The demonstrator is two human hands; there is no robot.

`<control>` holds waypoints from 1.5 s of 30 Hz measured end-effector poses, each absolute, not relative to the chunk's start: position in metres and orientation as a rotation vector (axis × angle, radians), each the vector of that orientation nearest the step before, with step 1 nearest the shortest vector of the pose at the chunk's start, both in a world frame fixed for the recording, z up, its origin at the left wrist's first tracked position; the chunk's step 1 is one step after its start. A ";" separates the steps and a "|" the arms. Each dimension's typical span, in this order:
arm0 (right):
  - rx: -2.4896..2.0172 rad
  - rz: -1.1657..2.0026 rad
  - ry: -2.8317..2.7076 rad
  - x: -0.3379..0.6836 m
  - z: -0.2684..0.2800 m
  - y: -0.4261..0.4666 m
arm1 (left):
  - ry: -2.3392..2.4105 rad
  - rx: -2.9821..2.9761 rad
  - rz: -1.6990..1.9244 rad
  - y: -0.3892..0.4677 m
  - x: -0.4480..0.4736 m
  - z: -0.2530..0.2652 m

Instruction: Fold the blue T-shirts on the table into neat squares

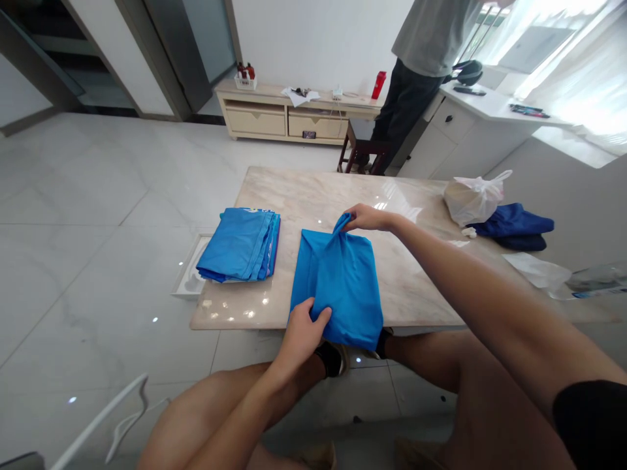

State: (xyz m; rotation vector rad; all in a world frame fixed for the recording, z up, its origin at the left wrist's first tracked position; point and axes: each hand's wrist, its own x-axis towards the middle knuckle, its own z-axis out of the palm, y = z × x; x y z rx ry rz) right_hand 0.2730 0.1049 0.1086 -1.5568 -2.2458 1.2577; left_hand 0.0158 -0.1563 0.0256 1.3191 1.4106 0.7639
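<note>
A bright blue folded cloth (345,287) lies on the marble-topped table (289,189), its lower edge hanging over the front. My right hand (365,217) pinches its far edge and lifts a fold of it. At the near left edge, my left hand (304,329) grips the same cloth, with thumb and forefinger in sight and the other fingers mostly hidden. To the left sits a stack of folded blue cloths (238,245), apart from both hands.
A tied white plastic bag (475,199) and a dark blue cloth (512,225) rest at the table's right. Clear plastic wrapping (539,274) lies nearer. Beyond the table, a person (416,72) stands by a dark stool (365,143) and a low cabinet (257,121).
</note>
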 end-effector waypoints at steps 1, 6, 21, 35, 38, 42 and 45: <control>-1.530 1.340 -2.145 0.266 0.100 0.106 | 1.412 1.291 0.756 -0.154 0.012 0.024; -1.543 1.268 -2.031 0.240 0.055 0.116 | 1.440 1.192 0.666 -0.149 0.001 0.014; -1.495 1.108 -2.160 0.179 -0.001 0.142 | 1.530 1.149 0.453 -0.160 -0.025 0.011; -1.540 0.854 -2.224 0.167 -0.008 0.144 | 1.698 1.426 0.174 -0.149 -0.042 0.022; -1.558 0.753 -2.220 0.174 0.001 0.144 | 1.768 1.545 -0.045 -0.143 -0.043 0.032; -1.578 0.514 -2.189 0.224 0.023 0.135 | 1.921 1.758 -0.464 -0.138 -0.041 0.053; -1.717 0.470 -2.219 0.282 0.033 0.117 | 1.935 1.829 -0.549 -0.138 -0.040 0.064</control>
